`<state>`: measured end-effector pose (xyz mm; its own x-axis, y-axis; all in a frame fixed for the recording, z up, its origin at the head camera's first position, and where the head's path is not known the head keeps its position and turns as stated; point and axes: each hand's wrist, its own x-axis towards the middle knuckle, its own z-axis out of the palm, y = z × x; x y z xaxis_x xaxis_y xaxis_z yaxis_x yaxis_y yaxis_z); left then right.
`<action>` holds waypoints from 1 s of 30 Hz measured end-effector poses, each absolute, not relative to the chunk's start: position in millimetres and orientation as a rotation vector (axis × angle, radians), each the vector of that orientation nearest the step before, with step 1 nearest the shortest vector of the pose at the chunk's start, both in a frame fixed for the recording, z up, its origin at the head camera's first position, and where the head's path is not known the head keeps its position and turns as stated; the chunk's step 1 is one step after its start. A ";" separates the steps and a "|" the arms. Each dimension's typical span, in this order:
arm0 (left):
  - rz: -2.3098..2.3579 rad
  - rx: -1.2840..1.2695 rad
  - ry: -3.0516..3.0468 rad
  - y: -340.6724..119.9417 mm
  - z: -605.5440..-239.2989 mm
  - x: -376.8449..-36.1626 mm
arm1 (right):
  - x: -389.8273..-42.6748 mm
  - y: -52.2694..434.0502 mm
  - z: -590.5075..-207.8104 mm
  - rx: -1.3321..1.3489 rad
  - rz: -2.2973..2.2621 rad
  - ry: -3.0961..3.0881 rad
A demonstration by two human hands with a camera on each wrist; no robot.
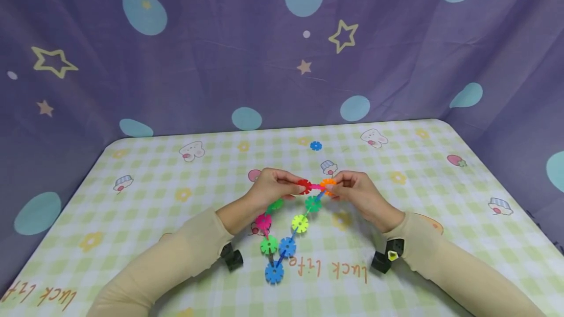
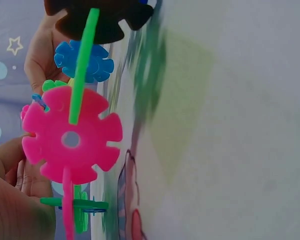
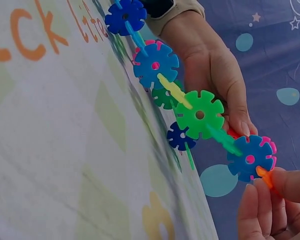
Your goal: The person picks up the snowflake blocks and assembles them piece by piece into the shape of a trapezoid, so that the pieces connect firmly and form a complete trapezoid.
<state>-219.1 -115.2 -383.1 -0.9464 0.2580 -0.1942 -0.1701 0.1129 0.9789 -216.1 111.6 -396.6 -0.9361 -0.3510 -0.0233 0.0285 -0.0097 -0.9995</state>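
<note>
Plastic snowflake-disc chain (image 1: 286, 224) | your left hand (image 1: 269, 190) pinches its red disc (image 1: 303, 186) | right hand (image 1: 357, 194) pinches orange disc (image 1: 328, 185) | loop trails toward you.

Between my left hand (image 1: 269, 190) and right hand (image 1: 357, 193) the snowflake chain (image 1: 286, 224) hangs toward me, blocking that gap. Beyond my fingers lies bare counter (image 1: 396, 150), with only a lone blue disc (image 1: 315, 146). Outward of each hand, open counter.

One chain of ten snowflake discs (image 1: 287, 246); one loose blue disc (image 1: 315, 146); two hands.
</note>
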 end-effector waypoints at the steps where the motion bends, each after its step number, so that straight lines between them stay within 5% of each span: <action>1: 1.899 0.081 2.082 -115.1 -382.7 -218.7 | -215.8 111.3 -396.1 -0.345 -2.034 1.998; 30: 1.683 0.313 2.280 -110.4 -373.3 -224.5 | -228.9 97.8 -384.1 -0.512 -1.725 2.077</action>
<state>-224.5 -110.4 -373.3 -0.9345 0.3410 -0.1019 0.0030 0.2941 0.9558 -228.9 97.8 -384.1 -0.8568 -0.5116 -0.0646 -0.0304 0.1751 -0.9841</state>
